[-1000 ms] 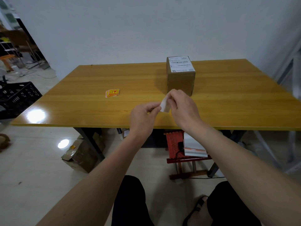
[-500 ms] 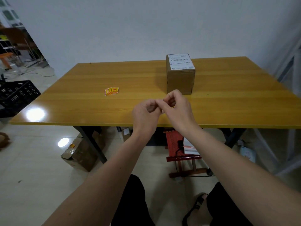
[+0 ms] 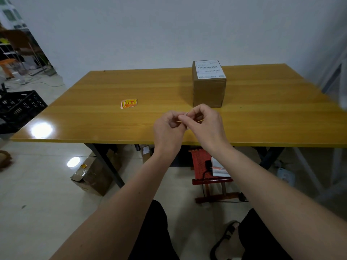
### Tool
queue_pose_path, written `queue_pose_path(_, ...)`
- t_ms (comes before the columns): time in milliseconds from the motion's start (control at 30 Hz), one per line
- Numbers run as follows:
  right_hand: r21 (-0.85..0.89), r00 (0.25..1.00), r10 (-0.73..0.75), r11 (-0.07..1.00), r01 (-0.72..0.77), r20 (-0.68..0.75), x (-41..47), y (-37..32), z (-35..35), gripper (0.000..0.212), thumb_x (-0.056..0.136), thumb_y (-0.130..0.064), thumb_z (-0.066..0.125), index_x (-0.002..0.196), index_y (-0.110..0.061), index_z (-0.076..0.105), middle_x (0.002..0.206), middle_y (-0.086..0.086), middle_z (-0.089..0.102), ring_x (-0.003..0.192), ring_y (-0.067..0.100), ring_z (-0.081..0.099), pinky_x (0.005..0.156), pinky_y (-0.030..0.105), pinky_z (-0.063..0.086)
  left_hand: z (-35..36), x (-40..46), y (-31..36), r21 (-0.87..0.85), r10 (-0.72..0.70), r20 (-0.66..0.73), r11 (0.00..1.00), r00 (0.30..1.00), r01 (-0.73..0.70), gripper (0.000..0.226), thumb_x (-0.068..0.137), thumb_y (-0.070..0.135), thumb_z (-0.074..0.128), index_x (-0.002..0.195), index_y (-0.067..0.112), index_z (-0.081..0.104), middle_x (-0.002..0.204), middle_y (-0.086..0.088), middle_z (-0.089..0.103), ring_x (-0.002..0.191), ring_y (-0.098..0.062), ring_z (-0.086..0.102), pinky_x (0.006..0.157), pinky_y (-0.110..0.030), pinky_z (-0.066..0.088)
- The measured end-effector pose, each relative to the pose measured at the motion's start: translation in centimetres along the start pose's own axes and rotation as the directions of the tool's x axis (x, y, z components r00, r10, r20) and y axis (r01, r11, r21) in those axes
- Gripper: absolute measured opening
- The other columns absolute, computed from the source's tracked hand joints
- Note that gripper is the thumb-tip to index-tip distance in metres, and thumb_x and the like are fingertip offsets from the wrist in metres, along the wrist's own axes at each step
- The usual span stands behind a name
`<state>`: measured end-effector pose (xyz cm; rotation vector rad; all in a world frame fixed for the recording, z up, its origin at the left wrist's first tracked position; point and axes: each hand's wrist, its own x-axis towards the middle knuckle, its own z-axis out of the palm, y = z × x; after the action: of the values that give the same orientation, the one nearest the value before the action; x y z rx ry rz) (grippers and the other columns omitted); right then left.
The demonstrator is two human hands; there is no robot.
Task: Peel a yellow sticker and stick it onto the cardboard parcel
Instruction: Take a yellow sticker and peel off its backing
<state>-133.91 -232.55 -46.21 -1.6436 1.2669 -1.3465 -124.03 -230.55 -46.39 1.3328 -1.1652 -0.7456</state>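
Note:
A cardboard parcel (image 3: 208, 91) with a white shipping label on top stands on the yellow wooden table (image 3: 112, 121), just beyond my hands. My left hand (image 3: 169, 129) and my right hand (image 3: 205, 122) meet fingertip to fingertip above the table's near edge. Both pinch a small sticker (image 3: 187, 118) seen edge-on as a thin yellow and white sliver; most of it is hidden by my fingers. A small pile of yellow-and-red stickers (image 3: 129, 103) lies on the table to the left.
Under the table stand a red stool (image 3: 202, 166) with papers on it and a cardboard box (image 3: 93, 175) on the floor. A black crate (image 3: 18, 107) sits at the far left. A metal frame (image 3: 334, 79) stands by the table's right end.
The white backing that showed between my hands a second ago has turned edge-on. My hands have closed together and shifted slightly toward the parcel.

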Motion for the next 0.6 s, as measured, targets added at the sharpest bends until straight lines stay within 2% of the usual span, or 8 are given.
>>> queue_pose_path(133, -0.011, 1.0, -0.023, 1.0, 0.023, -0.014, 0.1, -0.09, -0.06, 0.012, 0.081, -0.017, 0.071, 0.076, -0.013, 0.061, 0.069, -0.009, 0.059, 0.06, -0.008, 0.054, 0.055, 0.008, 0.044, 0.07, -0.02, 0.3, -0.038, -0.033, 0.004, 0.999, 0.999, 0.033, 0.026, 0.082, -0.006, 0.063, 0.082, 0.019, 0.066, 0.07, 0.006, 0.069, 0.062, 0.001, 0.066, 0.067, -0.017, 0.057)
queue_pose_path(267, 0.022, 0.999, -0.039, 0.999, 0.039, 0.0, 0.05, 0.01, -0.1, 0.01, 0.081, -0.011, 0.072, 0.077, -0.013, 0.063, 0.07, -0.009, 0.06, 0.06, -0.008, 0.055, 0.055, 0.008, 0.045, -0.06, 0.01, 0.25, -0.058, -0.036, -0.001, 0.998, 0.999, 0.036, 0.029, 0.081, -0.006, 0.064, 0.078, 0.023, 0.065, 0.069, 0.004, 0.069, 0.06, 0.001, 0.066, 0.064, -0.015, 0.055)
queue_pose_path(400, 0.035, 0.999, -0.042, 0.998, 0.042, -0.001, 0.2, 0.13, -0.02, 0.01, 0.079, -0.009, 0.073, 0.076, -0.013, 0.064, 0.073, -0.006, 0.061, 0.06, -0.006, 0.056, 0.056, 0.008, 0.045, -0.07, 0.0, 0.47, -0.07, -0.033, -0.015, 0.997, 0.999, 0.032, 0.022, 0.08, -0.007, 0.066, 0.081, 0.015, 0.066, 0.07, 0.004, 0.068, 0.057, 0.005, 0.065, 0.06, -0.01, 0.054)
queue_pose_path(600, 0.047, 0.999, -0.044, 0.998, 0.044, -0.002, 0.27, -0.02, 0.14, 0.011, 0.08, -0.006, 0.072, 0.074, -0.013, 0.065, 0.074, -0.002, 0.062, 0.059, -0.007, 0.056, 0.055, 0.007, 0.044, -0.19, -0.13, 0.56, -0.085, -0.031, -0.017, 0.996, 0.999, 0.03, 0.024, 0.08, -0.008, 0.065, 0.077, 0.015, 0.064, 0.07, 0.004, 0.067, 0.057, 0.005, 0.065, 0.059, -0.009, 0.053)
